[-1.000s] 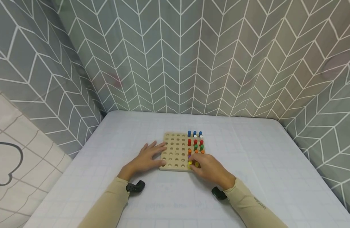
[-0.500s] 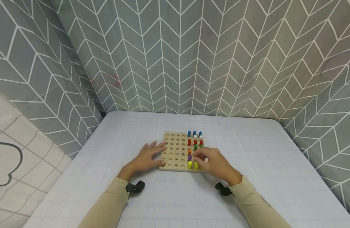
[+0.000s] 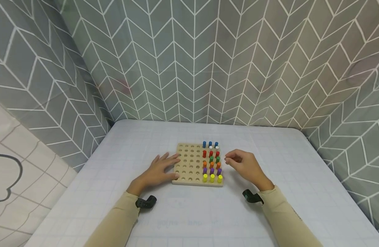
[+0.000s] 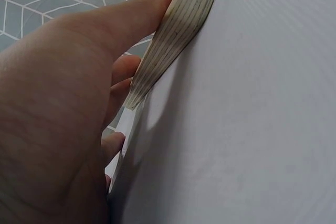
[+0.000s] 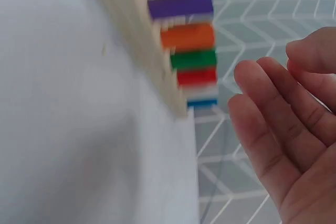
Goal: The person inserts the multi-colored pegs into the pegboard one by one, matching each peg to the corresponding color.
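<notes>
A wooden pegboard [image 3: 191,166] lies flat on the table, with rows of round holes across its left part. Its right side bears upright coloured pegs [image 3: 211,165] in rows, blue at the back, then white, red, green, orange, purple, and yellow at the front. My left hand [image 3: 158,170] rests on the board's left edge, fingers spread and thumb near the front corner; the left wrist view has the thumb touching the layered wooden edge [image 4: 178,30]. To the right of the board, apart from it, my right hand [image 3: 246,164] hovers with loosely bent fingers and nothing visible in them.
A pale cloth covers the table [image 3: 269,147] on all sides of the board. Behind it hangs a grey curtain [image 3: 194,61] with a white chevron pattern. Black wrist devices [image 3: 146,202] are worn on both arms.
My right hand has drawn back from the front pegs, moving right and off the board, so the purple and yellow rows now show in full. The left hand stays put.
</notes>
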The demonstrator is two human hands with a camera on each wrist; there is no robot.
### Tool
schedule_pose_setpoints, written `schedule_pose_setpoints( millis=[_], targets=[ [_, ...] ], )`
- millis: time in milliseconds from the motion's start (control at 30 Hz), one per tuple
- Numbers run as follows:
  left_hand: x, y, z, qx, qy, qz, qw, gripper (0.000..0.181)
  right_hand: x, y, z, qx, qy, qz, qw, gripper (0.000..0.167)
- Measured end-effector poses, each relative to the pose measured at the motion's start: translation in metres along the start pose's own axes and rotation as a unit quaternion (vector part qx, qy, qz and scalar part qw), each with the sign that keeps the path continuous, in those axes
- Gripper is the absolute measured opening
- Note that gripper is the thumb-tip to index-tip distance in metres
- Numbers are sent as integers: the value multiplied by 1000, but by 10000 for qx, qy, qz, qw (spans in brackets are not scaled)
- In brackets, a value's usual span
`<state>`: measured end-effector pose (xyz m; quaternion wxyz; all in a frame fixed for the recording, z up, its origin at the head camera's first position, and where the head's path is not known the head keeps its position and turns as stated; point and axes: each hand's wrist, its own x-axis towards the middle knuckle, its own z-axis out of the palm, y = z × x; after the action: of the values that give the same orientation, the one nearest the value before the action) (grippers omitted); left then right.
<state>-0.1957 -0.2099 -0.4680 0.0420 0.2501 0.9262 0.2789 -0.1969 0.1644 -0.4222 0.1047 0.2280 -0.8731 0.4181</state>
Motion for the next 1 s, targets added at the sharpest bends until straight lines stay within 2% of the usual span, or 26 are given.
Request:
schedule_pose_setpoints(
  millis=[167,333,567,767,1000],
  targets=[
    [0,-3,1,7,8,-35,10000,73,0,21,-10,148,54,641,9978,10],
    [-1,-6,4,28,-34,-57,10000,75,-3,39,-19,206,139,1012,9946,12],
    [0,-6,5,-8,-13,-41,10000,76,-10,58,-33,169,171,1369,9903,19],
    [1,-2,5,-155,-59,51,9998,77,-19,69,-45,-135,150,1608,9868,23],
    [-1,-2,2,-38,-20,27,10000,75,-19,74,-50,28,193,1760,9842,22]
  ],
)
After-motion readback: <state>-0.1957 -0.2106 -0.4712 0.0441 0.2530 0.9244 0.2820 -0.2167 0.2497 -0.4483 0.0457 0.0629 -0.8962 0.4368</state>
